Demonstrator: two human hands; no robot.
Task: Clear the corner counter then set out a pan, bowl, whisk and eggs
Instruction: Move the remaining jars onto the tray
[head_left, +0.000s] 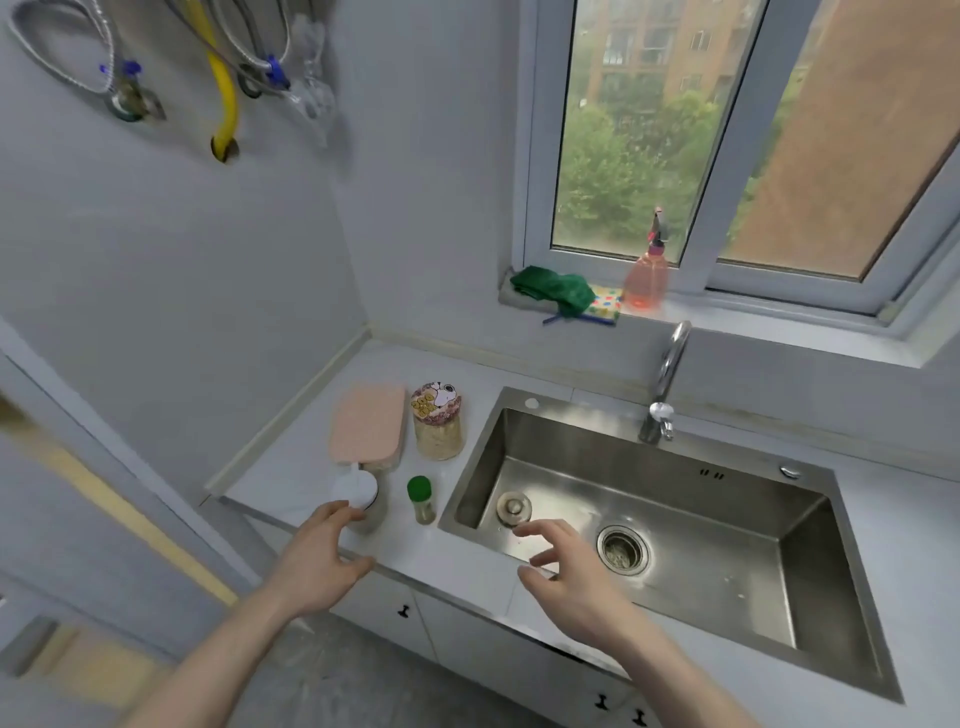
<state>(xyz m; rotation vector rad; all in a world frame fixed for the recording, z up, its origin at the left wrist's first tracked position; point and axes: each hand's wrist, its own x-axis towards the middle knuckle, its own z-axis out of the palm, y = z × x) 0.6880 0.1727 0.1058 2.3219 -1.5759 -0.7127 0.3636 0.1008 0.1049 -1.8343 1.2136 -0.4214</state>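
Observation:
The white corner counter (311, 415) carries a pink-lidded box (369, 423), a glass jar with a cartoon lid (437, 422), a small green-capped bottle (422, 500) and a white-lidded container (359, 496). My left hand (319, 556) reaches the white-lidded container, fingertips touching its near side, fingers loosely spread. My right hand (566, 571) hovers over the sink's front-left corner, fingers relaxed and spread, holding nothing. No pan, bowl, whisk or eggs are in view.
A steel sink (727, 525) with a loose plug (513, 508) and a faucet (667, 384) lies to the right. The windowsill holds a green cloth (553, 291) and an orange spray bottle (647, 273). Hoses hang on the left wall.

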